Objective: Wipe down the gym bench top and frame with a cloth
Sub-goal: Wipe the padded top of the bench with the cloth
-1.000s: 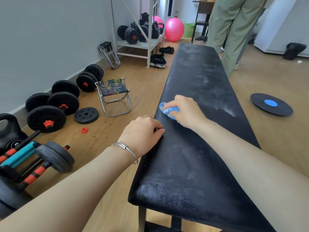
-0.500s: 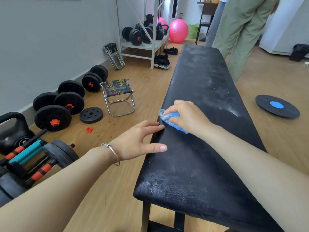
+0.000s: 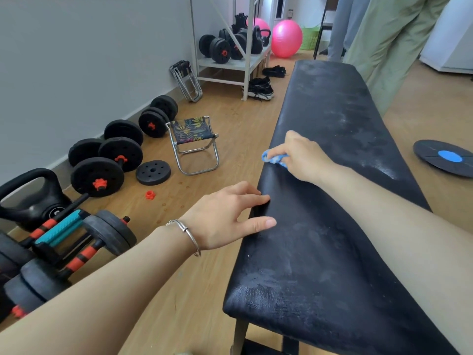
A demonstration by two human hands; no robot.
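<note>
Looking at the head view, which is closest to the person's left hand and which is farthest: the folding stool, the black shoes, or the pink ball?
From the left hand:
1. Stool, on the floor ahead and to the left.
2. Shoes, farther on, at the foot of the shelf.
3. Pink ball, at the far end of the room.

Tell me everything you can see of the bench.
The bench is long and narrow, running away from the camera over a wood floor. Its black padded top looks like vinyl, rounded at the edges, smeared with pale dusty streaks. Under the near end a pale leg and dark frame parts show; the rest is hidden. The right hand presses a blue cloth on its left edge; the left hand rests fingertips on that edge, nearer the camera.
</note>
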